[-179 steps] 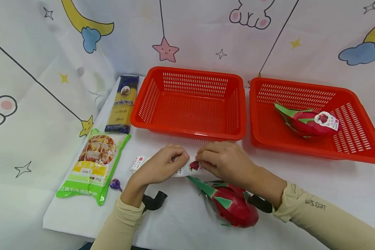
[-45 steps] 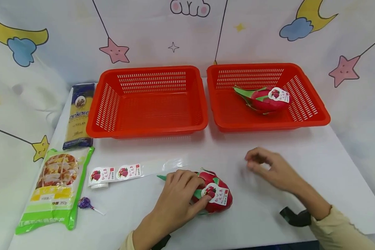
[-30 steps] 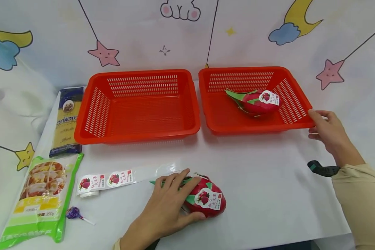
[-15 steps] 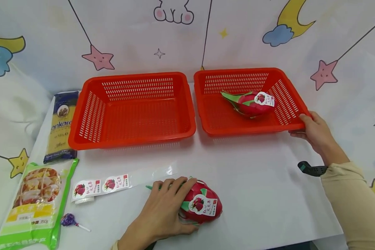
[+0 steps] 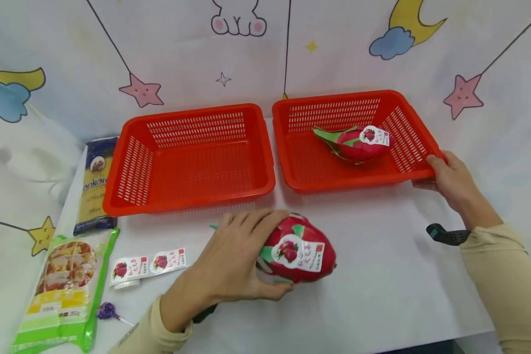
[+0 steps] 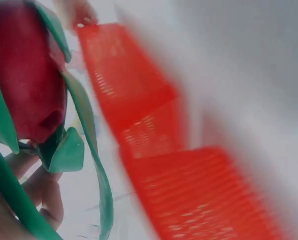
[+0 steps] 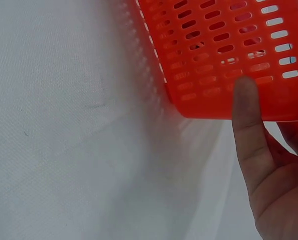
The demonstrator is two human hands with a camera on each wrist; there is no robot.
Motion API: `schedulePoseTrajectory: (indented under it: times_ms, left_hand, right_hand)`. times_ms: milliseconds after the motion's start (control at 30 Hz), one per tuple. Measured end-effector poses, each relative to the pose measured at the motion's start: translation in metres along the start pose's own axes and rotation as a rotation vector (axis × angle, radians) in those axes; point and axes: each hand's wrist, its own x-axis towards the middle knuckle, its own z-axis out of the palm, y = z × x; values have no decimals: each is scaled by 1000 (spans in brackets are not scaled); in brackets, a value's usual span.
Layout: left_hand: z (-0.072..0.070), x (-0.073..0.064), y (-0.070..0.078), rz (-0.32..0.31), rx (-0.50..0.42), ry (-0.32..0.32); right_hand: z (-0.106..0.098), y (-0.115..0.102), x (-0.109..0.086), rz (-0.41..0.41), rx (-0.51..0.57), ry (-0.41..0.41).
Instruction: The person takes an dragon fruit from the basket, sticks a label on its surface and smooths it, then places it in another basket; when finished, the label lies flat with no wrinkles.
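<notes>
My left hand (image 5: 232,260) grips a red dragon fruit (image 5: 307,232) with green leaf tips, fingers over its top and thumb along the near side. A white label (image 5: 297,252) with a dragon fruit picture is stuck on its rounded end. In the left wrist view the fruit (image 6: 29,75) fills the left side, held up off the table. My right hand (image 5: 456,184) holds the front right corner of the right red basket (image 5: 358,186), thumb on the rim; in the right wrist view a finger lies against its slotted wall (image 7: 213,50). Inside lies another labelled dragon fruit (image 5: 349,150).
Left of it stands a second red basket (image 5: 194,204) with nothing in it. At the left lie a blue-and-gold ankara packet (image 5: 95,189), a green food bag (image 5: 62,285), a lollipop (image 5: 107,310) and a strip of labels (image 5: 168,260). A printed cloth (image 5: 177,59) hangs behind.
Both hands were at the label strip earlier; a label now sits on the near dragon fruit. My right hand has moved to the right basket's corner. My left hand has lifted the fruit.
</notes>
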Motion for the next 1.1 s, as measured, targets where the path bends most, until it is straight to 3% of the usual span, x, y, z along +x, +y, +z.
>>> schedulePoseTrajectory:
  times_ms: [133,300,400,567,667,767,1100]
  left_hand:
    - [-26,48,2,74,53,-9]
    - [-48,122,2,98,82,-100]
    - [-50,164,1,91,116,-175]
    - [-36,221,-7,58,170,-325]
    - [-21,245,-13,46,197,-393]
    - [-5,260,-20,44,217,-442]
    - [33,278,-30,20,241,-529]
  right_hand:
    - [-3,0,1,-11,-3,-3]
    - [-7,-4,1,-15,3,3]
    - [-7,-4,0,-9,1,10]
    - [-5,-3,-1,-2,6,1]
    - [-4,-3,-1,-4,16,-3]
    - [-1,-2,-3,-6,21,0]
    - [-3,1,-4,-24,40,26]
